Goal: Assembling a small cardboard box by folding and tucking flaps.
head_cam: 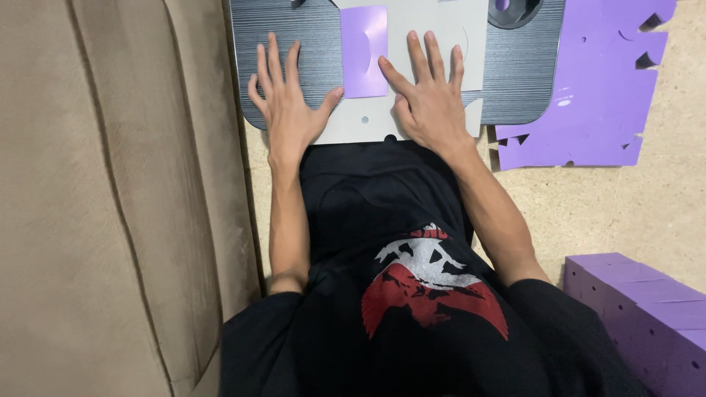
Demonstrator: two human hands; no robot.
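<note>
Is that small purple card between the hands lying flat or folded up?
Flat. The purple card lies spread on the grey board, with the left hand and right hand pressed open-palmed either side.

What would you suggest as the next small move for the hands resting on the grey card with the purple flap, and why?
Probably press the purple flap flat with the right hand. Its index finger already touches the flap's right edge, while the left hand lies spread on the grey card and dark board, steadying them. Both hands are flat and hold nothing.
</note>
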